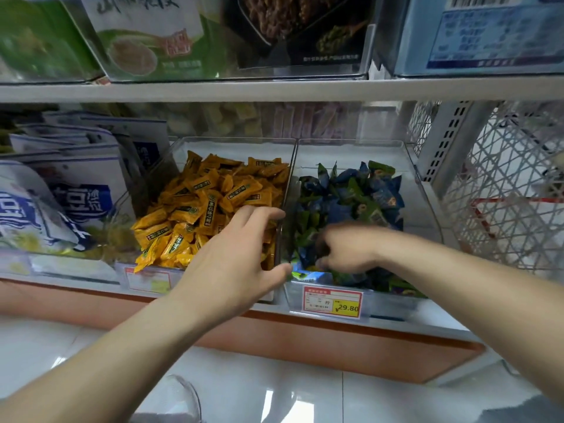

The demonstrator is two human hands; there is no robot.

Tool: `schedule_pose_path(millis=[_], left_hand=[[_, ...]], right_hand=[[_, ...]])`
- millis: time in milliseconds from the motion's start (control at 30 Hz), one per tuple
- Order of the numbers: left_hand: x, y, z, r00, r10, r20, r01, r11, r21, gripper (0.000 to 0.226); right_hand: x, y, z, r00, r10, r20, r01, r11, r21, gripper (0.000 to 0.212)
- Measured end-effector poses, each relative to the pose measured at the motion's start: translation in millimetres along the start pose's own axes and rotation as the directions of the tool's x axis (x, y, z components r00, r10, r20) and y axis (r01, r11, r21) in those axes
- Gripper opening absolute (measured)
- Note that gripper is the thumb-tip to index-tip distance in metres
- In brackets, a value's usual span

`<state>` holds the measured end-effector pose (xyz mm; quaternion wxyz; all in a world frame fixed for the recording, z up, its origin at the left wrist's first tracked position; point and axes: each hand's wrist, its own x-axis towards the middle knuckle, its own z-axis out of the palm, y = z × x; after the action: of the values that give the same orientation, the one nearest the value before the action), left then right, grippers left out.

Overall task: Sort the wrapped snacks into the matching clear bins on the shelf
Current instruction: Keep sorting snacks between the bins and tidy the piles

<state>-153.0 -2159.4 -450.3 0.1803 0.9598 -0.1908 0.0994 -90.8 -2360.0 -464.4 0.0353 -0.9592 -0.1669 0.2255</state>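
Two clear bins stand side by side on the lower shelf. The left bin (235,141) is full of orange wrapped snacks (207,203). The right bin (427,209) holds blue and green wrapped snacks (360,190). My left hand (235,257) hovers over the front right corner of the orange bin, fingers spread, thumb near the divider, holding nothing. My right hand (345,251) reaches down into the front of the blue-green bin, blurred, fingers curled among the wrappers. Whether it grips a snack is hidden.
White and blue bags (61,190) fill the bin to the left. Boxed goods (146,35) sit on the shelf above. A white wire basket (503,184) hangs at the right. A yellow price tag (332,302) marks the right bin's front. Tiled floor lies below.
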Motion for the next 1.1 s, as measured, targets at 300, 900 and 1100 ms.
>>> schedule_pose_path(millis=[300,900,1100], left_hand=[[-4,-6,7,0.998,0.002,0.066,-0.001,1.000,-0.020,0.085],[15,7,-13,0.982,0.018,-0.189,-0.040,0.992,-0.118,0.058],[29,19,-15,0.962,0.007,-0.273,-0.113,0.919,-0.377,0.029]], right_hand=[[-2,2,3,0.985,-0.056,0.162,0.011,0.964,0.266,0.036],[-34,16,-22,0.887,-0.073,-0.456,0.385,0.662,0.643,0.032],[-36,7,-24,0.874,-0.038,-0.485,0.486,0.030,0.873,0.023]])
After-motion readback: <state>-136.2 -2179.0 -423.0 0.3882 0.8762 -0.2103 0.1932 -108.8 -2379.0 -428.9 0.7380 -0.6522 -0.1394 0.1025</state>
